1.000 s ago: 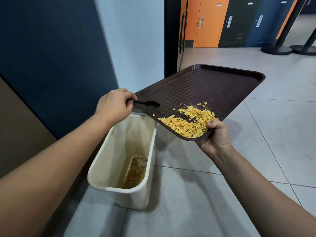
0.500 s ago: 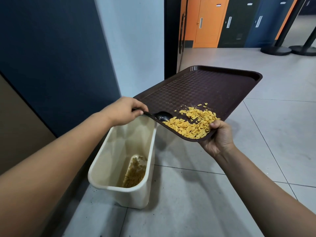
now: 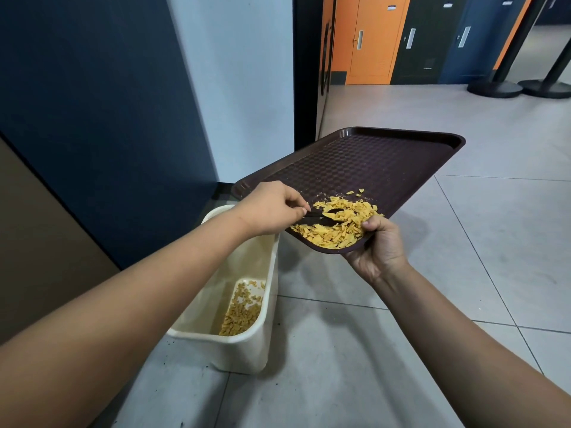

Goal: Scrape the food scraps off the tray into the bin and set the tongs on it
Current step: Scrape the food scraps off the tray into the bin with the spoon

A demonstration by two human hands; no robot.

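Two hands share the work beside the cream bin (image 3: 247, 350), which stands on the floor against the dark wall. The right hand (image 3: 378, 245) grips the near corner of the brown tray (image 3: 370, 162), thumb curled over the rim, holding it tilted so that corner hangs lowest, just to the right of the bin's far end. The left hand (image 3: 272, 208) pinches the handle of the black tongs (image 3: 332, 215) between curled fingers and thumb.

A second ago the tongs' tip sat at the tray's left edge, clear of the food; half a second ago it touched the pile's fringe. Now it lies buried in the yellow food scraps (image 3: 338, 227), which bunch at the low corner, touching the right thumb. So the scraping stroke is under way, yet the pile looks about as large as before, and nothing appears to be falling.

Some scraps already lie in the bin's bottom. The low corner seems to sit beyond the bin's mouth, so a pull leftward toward the bin looks needed to avoid spilling on the floor.
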